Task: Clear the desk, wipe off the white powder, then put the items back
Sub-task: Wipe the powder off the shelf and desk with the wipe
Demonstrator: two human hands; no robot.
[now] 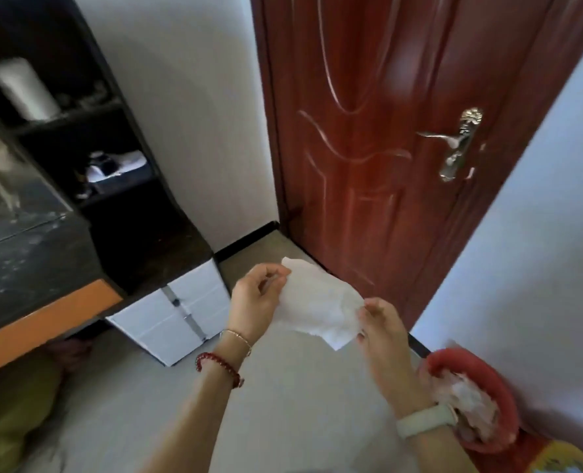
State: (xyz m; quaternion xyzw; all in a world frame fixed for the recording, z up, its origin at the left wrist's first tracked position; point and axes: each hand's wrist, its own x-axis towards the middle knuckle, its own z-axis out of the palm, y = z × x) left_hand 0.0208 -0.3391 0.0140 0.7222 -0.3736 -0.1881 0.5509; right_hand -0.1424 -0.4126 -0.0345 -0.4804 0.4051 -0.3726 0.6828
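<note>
A white wipe (317,303) is stretched out in the air between both hands, above the floor in front of the door. My left hand (257,295) pinches its upper left corner and my right hand (382,324) pinches its right edge. The dark desk (27,254) is at the left, its top speckled with white powder, with an orange front edge. Black shelves (78,114) rise at the desk's right end, holding a white box and some small items.
A red-brown door (385,131) with a metal handle (457,145) stands shut ahead. A red bin (494,380) lined with a bag and holding crumpled tissue sits on the floor at the lower right. A white drawer unit (180,312) stands under the desk's right end.
</note>
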